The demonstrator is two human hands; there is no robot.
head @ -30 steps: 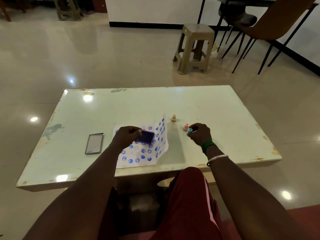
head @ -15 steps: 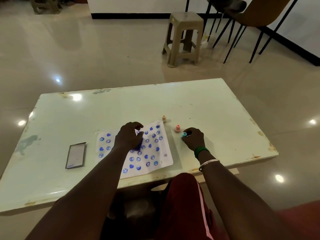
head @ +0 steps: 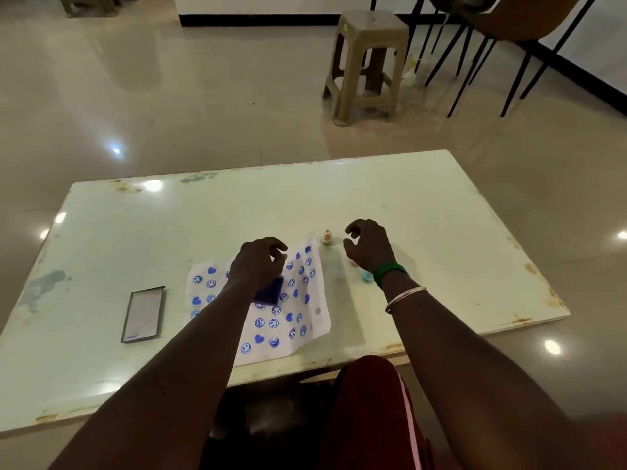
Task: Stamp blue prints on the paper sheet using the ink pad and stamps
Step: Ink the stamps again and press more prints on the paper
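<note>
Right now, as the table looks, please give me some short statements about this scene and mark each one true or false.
1. The ink pad lies on the paper. True.
2. The right hand holds the blue stamp. False: the hand holds nothing, and the blue stamp lies on the table by the wrist.
3. The orange stamp stands upright beside the paper. True.
4. The paper has no prints yet. False: blue prints cover much of it.
5. The left hand is over the paper. True.
</note>
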